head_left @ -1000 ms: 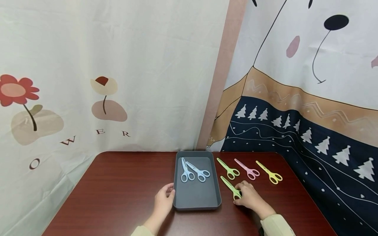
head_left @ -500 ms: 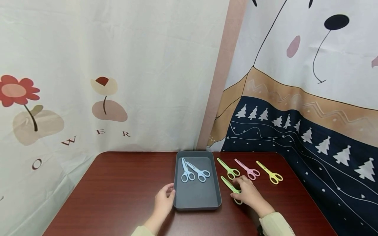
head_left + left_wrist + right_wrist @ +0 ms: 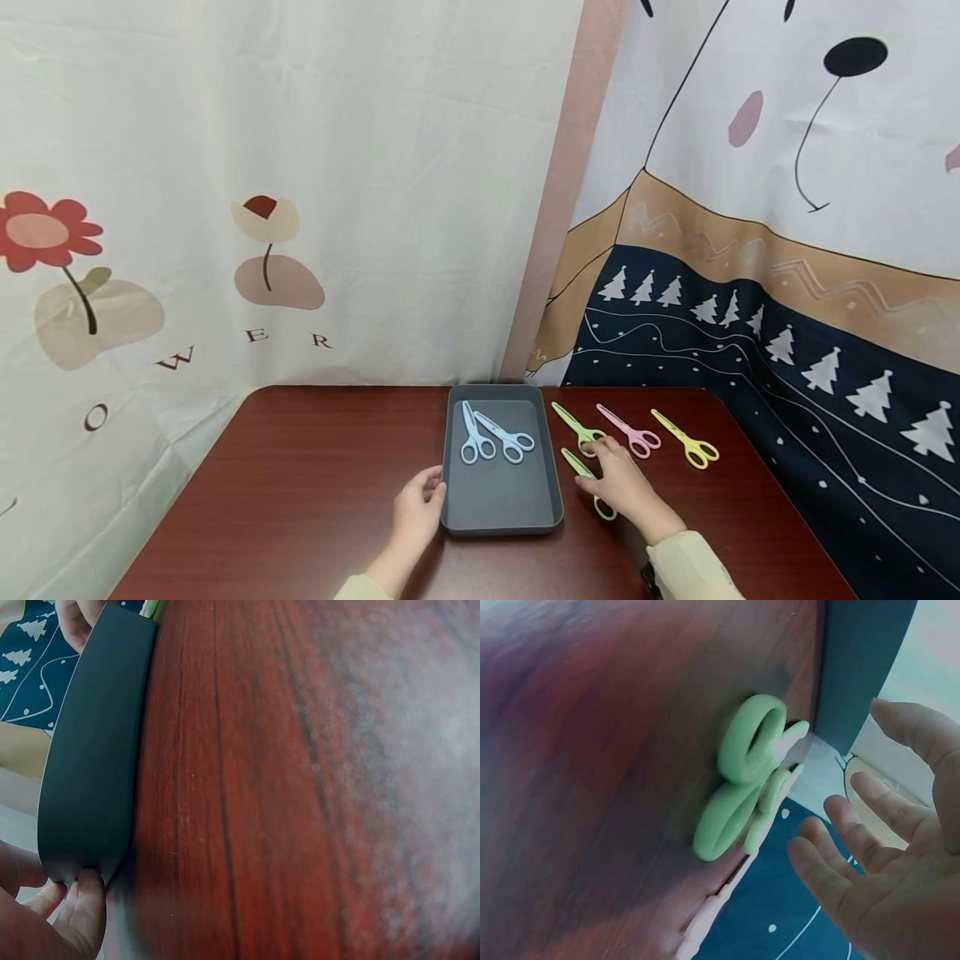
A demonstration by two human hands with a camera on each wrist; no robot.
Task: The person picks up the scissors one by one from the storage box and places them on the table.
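My left hand (image 3: 417, 507) touches the left wall of a dark grey rectangular tray (image 3: 498, 523) with its fingertips; they also show at the tray's corner in the left wrist view. Inside the tray lie two light-blue pairs of scissors (image 3: 512, 442), one beside the other. My right hand (image 3: 622, 479) hovers with spread fingers over the nearer green scissors (image 3: 576, 462), holding nothing, and partly covers them. Its fingertips overlap the handles of the farther green scissors (image 3: 572, 421) in the head view. Green scissor handles (image 3: 739, 765) show beside the spread fingers in the right wrist view.
Pink scissors (image 3: 630, 431) and yellow scissors (image 3: 686, 439) lie to the right of the farther green pair on the dark red wooden table (image 3: 300, 475). Printed curtains (image 3: 375, 208) hang behind the table's far edge.
My right hand has moved from the handles of the nearer green scissors up toward the farther green pair. The nearer pair stays on the table. My left hand and the tray have not moved.
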